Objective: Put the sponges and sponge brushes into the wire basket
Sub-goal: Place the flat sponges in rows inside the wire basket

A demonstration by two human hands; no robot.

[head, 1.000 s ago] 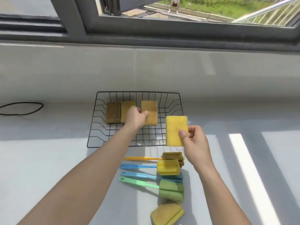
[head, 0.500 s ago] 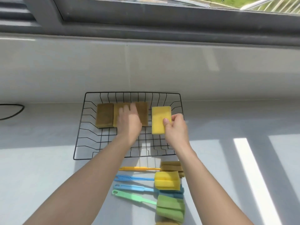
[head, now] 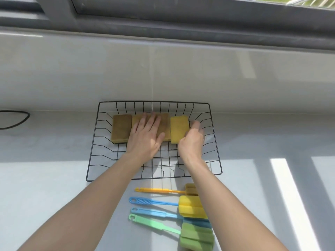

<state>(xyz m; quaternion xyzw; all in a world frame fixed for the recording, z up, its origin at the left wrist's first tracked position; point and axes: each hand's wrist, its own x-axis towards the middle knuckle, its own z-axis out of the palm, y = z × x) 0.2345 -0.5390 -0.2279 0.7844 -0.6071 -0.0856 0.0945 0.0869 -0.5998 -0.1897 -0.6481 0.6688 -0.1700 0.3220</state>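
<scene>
A black wire basket (head: 94, 147) sits on the grey counter against the wall. Along its far side lies a row of sponges: a brownish one (head: 121, 128) at the left, two partly covered by my left hand (head: 146, 136), and a bright yellow sponge (head: 179, 128) at the right. My left hand lies flat on the middle sponges, fingers spread. My right hand (head: 193, 139) holds the yellow sponge by its right edge on the basket floor. In front of the basket lie several sponge brushes: orange-handled (head: 159, 190), dark blue-handled (head: 152, 201), light blue-handled (head: 154, 213) and green-handled (head: 155, 224).
A black cable loop (head: 16, 120) lies on the counter at the far left. The tiled wall and a grey window frame (head: 163, 20) rise right behind the basket. Sunlight stripes fall on the counter at the right.
My right hand carried the yellow sponge from the basket's front right corner down into the row inside. My left hand slid along the sponges and flattened on them. The camera tilted down.
</scene>
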